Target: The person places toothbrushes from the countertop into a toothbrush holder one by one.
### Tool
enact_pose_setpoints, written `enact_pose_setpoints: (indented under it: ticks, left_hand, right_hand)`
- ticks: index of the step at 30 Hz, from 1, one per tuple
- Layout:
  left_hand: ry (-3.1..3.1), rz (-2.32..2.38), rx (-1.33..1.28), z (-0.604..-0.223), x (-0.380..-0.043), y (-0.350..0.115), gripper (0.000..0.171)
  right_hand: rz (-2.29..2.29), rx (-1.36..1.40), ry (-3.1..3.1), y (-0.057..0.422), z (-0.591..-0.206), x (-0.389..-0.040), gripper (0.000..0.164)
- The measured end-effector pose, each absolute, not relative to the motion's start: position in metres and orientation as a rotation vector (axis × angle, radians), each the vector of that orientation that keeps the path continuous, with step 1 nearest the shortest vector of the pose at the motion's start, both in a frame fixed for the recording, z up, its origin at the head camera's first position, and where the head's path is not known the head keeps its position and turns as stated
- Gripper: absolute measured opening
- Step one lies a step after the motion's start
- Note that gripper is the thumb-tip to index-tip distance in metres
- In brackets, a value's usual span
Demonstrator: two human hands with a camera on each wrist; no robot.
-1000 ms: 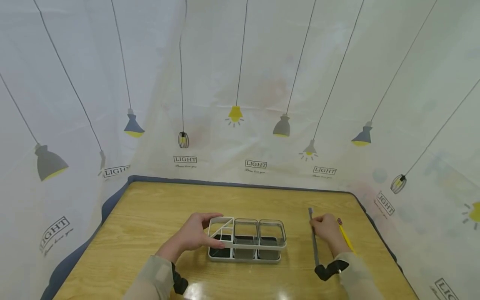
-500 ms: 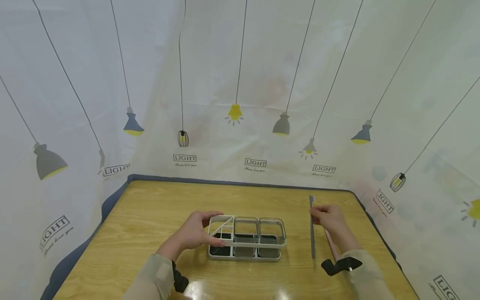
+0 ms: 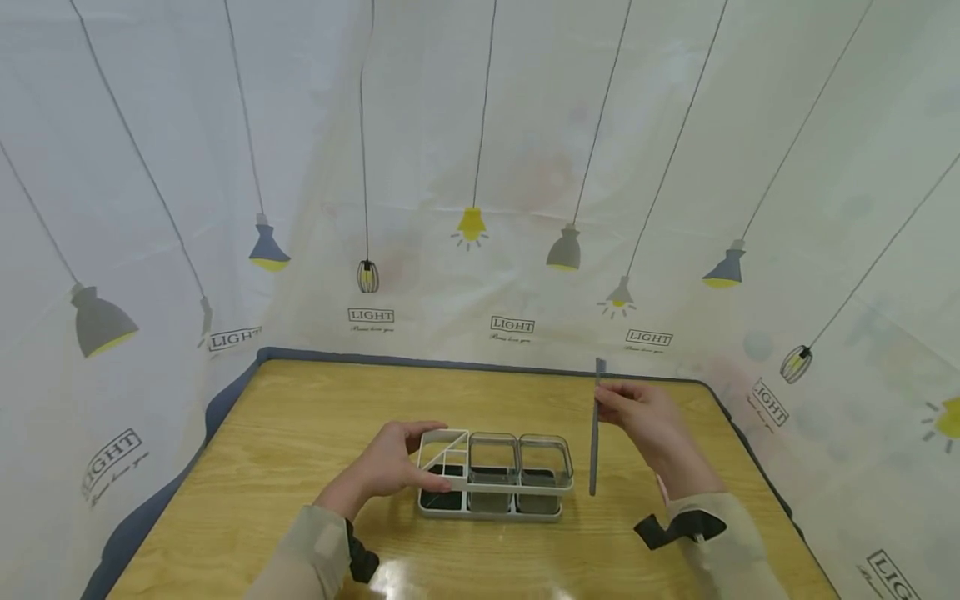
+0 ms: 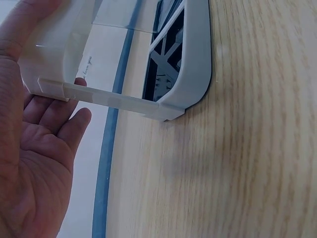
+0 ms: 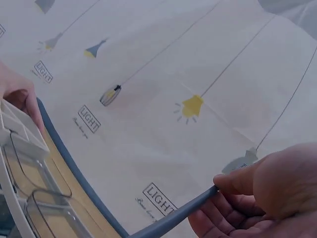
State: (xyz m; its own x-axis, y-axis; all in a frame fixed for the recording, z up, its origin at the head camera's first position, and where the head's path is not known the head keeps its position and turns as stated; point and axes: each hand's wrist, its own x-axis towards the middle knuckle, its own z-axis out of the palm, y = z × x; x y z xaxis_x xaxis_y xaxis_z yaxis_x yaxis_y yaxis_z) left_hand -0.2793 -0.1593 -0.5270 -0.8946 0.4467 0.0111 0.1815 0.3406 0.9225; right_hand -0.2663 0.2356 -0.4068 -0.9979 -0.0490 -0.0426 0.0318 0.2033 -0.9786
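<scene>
Toothbrush [image 3: 595, 442] is pinched, near-upright, in our right hand [image 3: 645, 417], right of the rack [image 3: 491, 517]; a pink strip [image 3: 663, 490] shows beside that hand. Our left hand [image 3: 390, 467] grips the rack, which holds two cups [image 3: 493, 475].

Right hand [image 5: 262, 191] pinches slim grey-blue rod [image 5: 176, 216] between thumb and fingers; rod slants down-left to lower frame edge. Far left: left hand [image 5: 19, 94] on end of white rack [image 5: 24, 128], clear cups [image 5: 49, 210] beside its divided section. Wooden tabletop [image 5: 74, 201], blue border [image 5: 81, 177]. Pale sheet [image 5: 148, 104] behind, printed lamps, "LIGHT".
</scene>
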Motion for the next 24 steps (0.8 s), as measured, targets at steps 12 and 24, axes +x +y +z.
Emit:
enact_pose_setpoints:
  ticks: [12, 24]
  left_hand:
    - [2.361, 1.587, 0.563, -0.523, -0.284, -0.157, 0.091]
    - [2.344, 1.612, 0.566, -0.525, -0.281, -0.159, 0.088]
  right_hand:
    - [-2.204, -0.145, 2.278, 0.158, -0.394, -0.273, 0.023]
    - [-2.378, -0.173, 2.286, 0.083, -0.421, -0.273, 0.016]
